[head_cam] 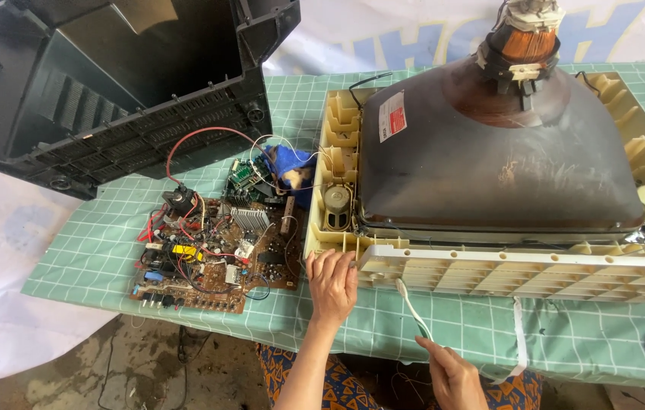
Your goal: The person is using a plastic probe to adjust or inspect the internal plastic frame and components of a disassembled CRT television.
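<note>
Two hands work at the near edge of the green checked tablecloth. Far left corner: black rear housing, tipped open. Beside it a brown circuit board, wires trailing right. Left hand lies flat, fingers released, touching the cream front frame; bracing there should steady it. Right hand pinches a white-handled tool, best kept low. Picture tube fills the frame; a red-and-white rectangular label sits upper left.
</note>
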